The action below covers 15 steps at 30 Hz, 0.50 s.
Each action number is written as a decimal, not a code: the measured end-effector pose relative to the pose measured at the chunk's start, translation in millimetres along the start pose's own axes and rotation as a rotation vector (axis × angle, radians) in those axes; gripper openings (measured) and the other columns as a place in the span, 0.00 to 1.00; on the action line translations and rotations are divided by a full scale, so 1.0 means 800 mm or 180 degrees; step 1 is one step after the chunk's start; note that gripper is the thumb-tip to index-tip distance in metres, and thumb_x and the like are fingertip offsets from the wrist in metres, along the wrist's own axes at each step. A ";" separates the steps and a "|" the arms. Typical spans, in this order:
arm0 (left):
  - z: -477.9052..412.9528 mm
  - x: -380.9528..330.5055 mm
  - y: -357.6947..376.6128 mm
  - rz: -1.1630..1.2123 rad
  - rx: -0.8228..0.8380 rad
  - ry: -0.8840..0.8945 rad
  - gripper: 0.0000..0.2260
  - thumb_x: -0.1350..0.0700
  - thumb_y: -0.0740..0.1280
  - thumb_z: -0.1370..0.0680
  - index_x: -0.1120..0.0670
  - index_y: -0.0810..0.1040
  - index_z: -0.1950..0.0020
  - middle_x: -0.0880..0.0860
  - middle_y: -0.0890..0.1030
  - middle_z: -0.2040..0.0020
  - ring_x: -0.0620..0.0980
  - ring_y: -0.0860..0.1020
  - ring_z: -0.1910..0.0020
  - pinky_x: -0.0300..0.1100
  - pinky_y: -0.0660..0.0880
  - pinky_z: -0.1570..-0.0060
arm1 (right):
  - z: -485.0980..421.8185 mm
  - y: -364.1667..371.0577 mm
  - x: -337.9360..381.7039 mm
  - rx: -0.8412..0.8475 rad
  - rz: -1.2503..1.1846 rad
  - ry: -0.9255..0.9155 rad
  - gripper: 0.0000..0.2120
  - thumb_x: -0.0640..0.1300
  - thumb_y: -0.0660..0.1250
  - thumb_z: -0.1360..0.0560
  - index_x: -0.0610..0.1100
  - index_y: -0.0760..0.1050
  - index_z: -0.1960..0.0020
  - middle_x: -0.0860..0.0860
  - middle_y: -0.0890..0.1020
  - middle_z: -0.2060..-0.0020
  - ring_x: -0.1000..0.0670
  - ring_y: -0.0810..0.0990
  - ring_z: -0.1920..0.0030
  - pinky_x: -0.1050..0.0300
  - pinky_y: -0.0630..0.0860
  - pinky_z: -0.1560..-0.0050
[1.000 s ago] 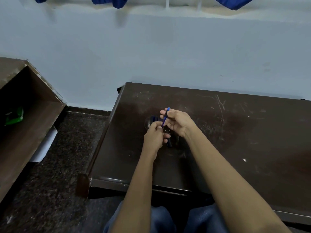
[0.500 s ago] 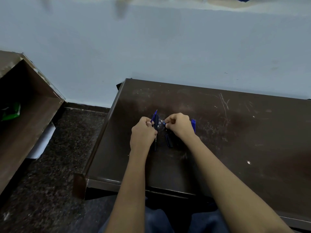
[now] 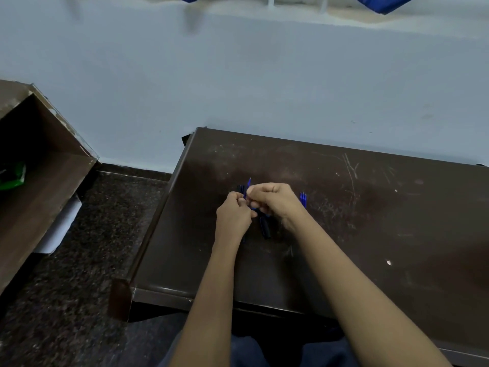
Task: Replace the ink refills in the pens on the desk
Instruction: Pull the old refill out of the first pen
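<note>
Both hands meet over the left part of the dark brown desk (image 3: 370,234). My left hand (image 3: 232,215) and my right hand (image 3: 272,200) pinch a thin blue refill (image 3: 248,184) whose tip points up and away between them. A dark pen part (image 3: 241,189) shows just left of the refill, mostly hidden by my left fingers. A black pen barrel (image 3: 265,228) lies on the desk just below my right hand. A small bunch of blue refills (image 3: 303,198) lies on the desk to the right of my right hand.
A pale blue wall runs behind the desk. A brown wooden shelf unit (image 3: 39,186) stands at the left with a green item (image 3: 13,176) inside. Dark speckled floor (image 3: 79,274) lies between shelf and desk. The desk's left edge is close to my left hand.
One second ago my right hand held the blue refill higher. My hands then came down, apart for a moment, and are now pressed together around the refill.
</note>
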<state>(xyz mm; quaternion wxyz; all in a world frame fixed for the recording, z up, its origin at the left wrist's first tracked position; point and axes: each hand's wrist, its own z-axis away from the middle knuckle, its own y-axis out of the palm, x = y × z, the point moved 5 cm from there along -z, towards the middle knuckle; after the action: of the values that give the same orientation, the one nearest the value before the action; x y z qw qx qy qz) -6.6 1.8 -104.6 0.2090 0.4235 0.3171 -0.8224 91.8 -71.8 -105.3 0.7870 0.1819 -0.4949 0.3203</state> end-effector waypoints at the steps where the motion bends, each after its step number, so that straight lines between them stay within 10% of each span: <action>1: 0.000 0.000 0.000 -0.0052 0.0008 0.0021 0.08 0.55 0.55 0.19 0.52 0.74 0.48 0.53 0.83 0.55 0.44 0.76 0.66 0.42 0.72 0.61 | 0.001 0.004 -0.001 -0.0002 -0.0085 0.0058 0.02 0.37 0.70 0.27 0.42 0.81 0.57 0.50 0.81 0.69 0.57 0.76 0.71 0.68 0.71 0.72; 7: 0.002 -0.011 0.008 -0.0130 0.0153 0.0189 0.08 0.56 0.56 0.19 0.53 0.74 0.46 0.51 0.82 0.57 0.43 0.75 0.65 0.41 0.71 0.59 | -0.013 0.011 -0.001 -0.0163 -0.1087 0.0699 0.06 0.34 0.66 0.25 0.39 0.77 0.61 0.48 0.78 0.73 0.57 0.74 0.80 0.67 0.70 0.79; 11: 0.002 -0.014 0.005 0.0000 0.0000 0.0216 0.09 0.57 0.56 0.19 0.54 0.75 0.46 0.51 0.83 0.59 0.40 0.73 0.69 0.37 0.68 0.65 | -0.055 -0.008 0.038 -0.0413 -0.1397 0.0397 0.04 0.38 0.63 0.23 0.43 0.77 0.53 0.49 0.80 0.64 0.54 0.80 0.67 0.58 0.78 0.63; 15: 0.006 -0.020 -0.001 -0.0111 -0.0121 0.0282 0.08 0.57 0.55 0.19 0.53 0.74 0.48 0.51 0.83 0.56 0.37 0.73 0.67 0.30 0.64 0.70 | -0.085 -0.020 0.078 -0.0525 0.0504 -0.0479 0.07 0.38 0.64 0.24 0.39 0.79 0.49 0.47 0.80 0.61 0.51 0.79 0.63 0.61 0.78 0.58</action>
<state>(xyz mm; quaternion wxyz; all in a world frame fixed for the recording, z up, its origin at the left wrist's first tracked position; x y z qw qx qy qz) -1.0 0.5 -89.0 0.1884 0.4499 0.3489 -0.8002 166.6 -22.3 -79.4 0.7322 0.1003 -0.5900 0.3251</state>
